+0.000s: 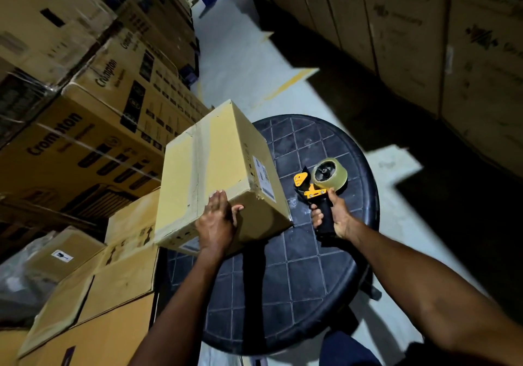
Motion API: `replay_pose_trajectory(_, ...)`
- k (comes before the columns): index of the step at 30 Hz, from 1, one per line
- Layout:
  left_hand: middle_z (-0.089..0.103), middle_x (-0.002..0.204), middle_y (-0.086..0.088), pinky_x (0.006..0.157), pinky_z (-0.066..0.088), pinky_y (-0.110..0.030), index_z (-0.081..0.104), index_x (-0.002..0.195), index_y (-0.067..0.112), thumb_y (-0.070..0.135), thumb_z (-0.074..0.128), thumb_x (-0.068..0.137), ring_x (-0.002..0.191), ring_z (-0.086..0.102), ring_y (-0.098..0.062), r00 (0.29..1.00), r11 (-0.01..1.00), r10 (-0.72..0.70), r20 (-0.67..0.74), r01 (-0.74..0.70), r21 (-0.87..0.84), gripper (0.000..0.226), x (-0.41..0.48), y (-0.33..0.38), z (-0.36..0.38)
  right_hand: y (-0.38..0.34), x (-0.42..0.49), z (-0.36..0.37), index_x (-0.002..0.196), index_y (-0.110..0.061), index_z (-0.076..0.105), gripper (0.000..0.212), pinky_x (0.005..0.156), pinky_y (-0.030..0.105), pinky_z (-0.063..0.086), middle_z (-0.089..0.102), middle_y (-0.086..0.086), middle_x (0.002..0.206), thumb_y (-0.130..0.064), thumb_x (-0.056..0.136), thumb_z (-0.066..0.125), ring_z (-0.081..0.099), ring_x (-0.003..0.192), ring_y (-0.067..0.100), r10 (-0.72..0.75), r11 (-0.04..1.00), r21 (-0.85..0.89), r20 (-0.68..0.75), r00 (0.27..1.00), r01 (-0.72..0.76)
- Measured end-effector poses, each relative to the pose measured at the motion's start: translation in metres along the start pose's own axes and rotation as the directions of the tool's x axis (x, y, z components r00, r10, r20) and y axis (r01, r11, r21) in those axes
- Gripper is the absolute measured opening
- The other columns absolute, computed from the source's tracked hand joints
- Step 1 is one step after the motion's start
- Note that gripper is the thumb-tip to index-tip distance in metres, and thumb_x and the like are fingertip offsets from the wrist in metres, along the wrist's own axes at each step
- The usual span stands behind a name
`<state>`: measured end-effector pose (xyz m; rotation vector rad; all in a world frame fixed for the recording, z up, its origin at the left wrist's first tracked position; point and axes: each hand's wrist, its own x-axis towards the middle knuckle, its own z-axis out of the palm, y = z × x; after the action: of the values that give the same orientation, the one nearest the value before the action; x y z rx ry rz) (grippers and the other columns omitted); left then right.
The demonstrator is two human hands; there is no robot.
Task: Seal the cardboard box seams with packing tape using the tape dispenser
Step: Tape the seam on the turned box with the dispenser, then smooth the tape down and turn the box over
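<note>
Right hand (335,218) wrapped round the black handle of the tape dispenser (319,187), fingers curled tight. The clear tape roll (329,174) sat on top, with the orange cutter end pointing left toward the box. Left hand (218,221) lay flat with fingers straight, pressing the near top edge of the cardboard box (215,167).

The box sat on the left side of the dark round table (311,280), overhanging its left rim. The dispenser was held just right of the box, not touching it. A strip of tape (202,150) already ran along the top seam.

Judgement: edge seams remained. Note to self: keep the left palm bracing the box, start the tape on a side face, pull flat along the seam with steady pressure, then tilt to cut.
</note>
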<state>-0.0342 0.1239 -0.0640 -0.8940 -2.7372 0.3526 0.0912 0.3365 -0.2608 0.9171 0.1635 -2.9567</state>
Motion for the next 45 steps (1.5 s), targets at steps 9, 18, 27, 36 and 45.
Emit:
replay_pose_trajectory(9,0.028,0.164,-0.003,0.106,0.045,-0.044,0.027,0.158,0.017,0.053,0.045,0.101,0.144,0.040,-0.026,0.996,0.995,0.040,0.075,-0.032,-0.096,0.070,-0.006,-0.009,-0.008,0.008,0.057,-0.044,0.120,-0.008,0.067,0.116,0.095,0.051,0.054,0.068,0.025,0.122,-0.102,0.070,0.021,0.066,0.111,0.040,-0.341,0.790,-0.612,-0.384,0.858,0.039)
replay_pose_trajectory(18,0.060,0.141,-0.006,0.107,0.044,-0.039,0.060,0.138,0.016,0.031,0.047,0.103,0.129,0.057,-0.024,0.977,0.921,0.181,-0.108,-0.207,-0.330,0.041,-0.006,-0.034,-0.025,0.035,-0.067,0.101,0.137,-0.011,0.058,0.035,0.082,0.033,0.052,0.064,0.017,0.125,-0.023,0.107,0.045,0.061,0.107,0.029,-0.829,-0.057,-0.969,0.180,0.529,0.241)
replay_pose_trajectory(27,0.068,0.090,0.002,0.060,0.047,-0.030,0.078,0.098,0.020,0.036,0.062,0.097,0.086,0.058,-0.018,0.968,0.897,0.173,-0.183,-0.231,-0.376,0.023,0.021,-0.041,-0.024,0.064,-0.046,0.152,0.160,-0.015,0.020,0.061,0.126,0.032,0.015,0.018,-0.002,0.164,-0.022,0.105,0.045,0.017,0.151,0.007,-0.516,-0.237,-0.778,0.608,0.603,0.582)
replay_pose_trajectory(36,0.071,0.077,0.009,0.059,0.051,-0.034,0.081,0.097,0.028,0.041,0.070,0.091,0.070,0.062,-0.011,0.984,0.840,0.102,-0.149,-0.165,-0.517,0.018,0.026,-0.054,-0.020,0.082,-0.035,0.126,0.161,-0.034,-0.002,0.065,0.125,0.028,0.015,0.010,-0.011,0.167,-0.039,0.107,0.034,0.014,0.154,0.007,-0.498,-0.235,-0.759,0.631,0.595,0.607)
replay_pose_trajectory(45,0.063,0.072,0.005,0.047,0.042,-0.025,0.080,0.082,0.020,0.043,0.076,0.087,0.056,0.055,-0.013,0.976,0.918,0.133,-0.173,-0.187,-0.351,0.023,0.022,-0.038,-0.018,0.065,-0.019,0.112,0.146,-0.050,0.044,0.043,0.050,0.040,0.059,0.066,0.028,0.119,-0.050,0.103,0.044,0.071,0.062,0.022,-0.624,-0.214,-0.787,0.565,0.539,0.578)
